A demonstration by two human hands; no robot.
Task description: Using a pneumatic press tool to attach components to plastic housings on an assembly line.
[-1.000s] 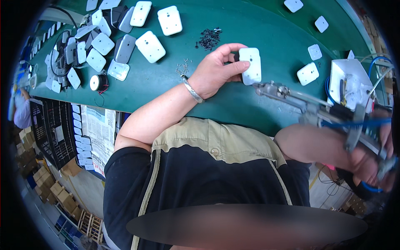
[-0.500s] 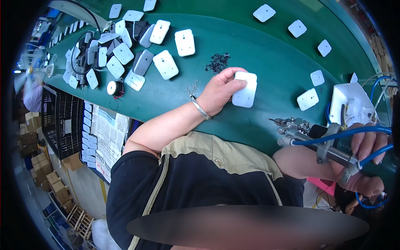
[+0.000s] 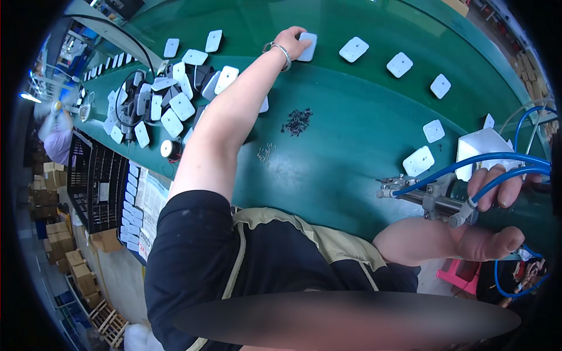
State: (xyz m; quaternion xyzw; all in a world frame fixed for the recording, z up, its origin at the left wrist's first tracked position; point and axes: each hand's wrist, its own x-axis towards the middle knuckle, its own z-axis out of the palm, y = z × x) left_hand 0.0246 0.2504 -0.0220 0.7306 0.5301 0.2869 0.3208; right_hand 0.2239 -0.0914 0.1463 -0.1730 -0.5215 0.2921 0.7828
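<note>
My left hand [image 3: 290,42] is stretched far across the green table [image 3: 351,117] and is closed on a white rectangular plastic part [image 3: 307,46] at the far side. A metal bracelet sits on that wrist. My right hand [image 3: 493,216] grips a metal pneumatic screwdriver [image 3: 422,196] with blue air hoses [image 3: 497,161], held level near the table's front right edge. A small heap of dark screws [image 3: 297,121] lies mid-table, between both hands.
Several white parts [image 3: 400,64] lie in a row along the far right. A pile of white and grey parts [image 3: 170,99] lies at the left, by a roll of tape [image 3: 169,148]. A white box [image 3: 483,146] stands near my right hand. Another person [image 3: 57,137] stands at far left.
My left arm has reached from near the table's front to its far side, carrying the white part. My right hand has turned the screwdriver from slanted to level.
</note>
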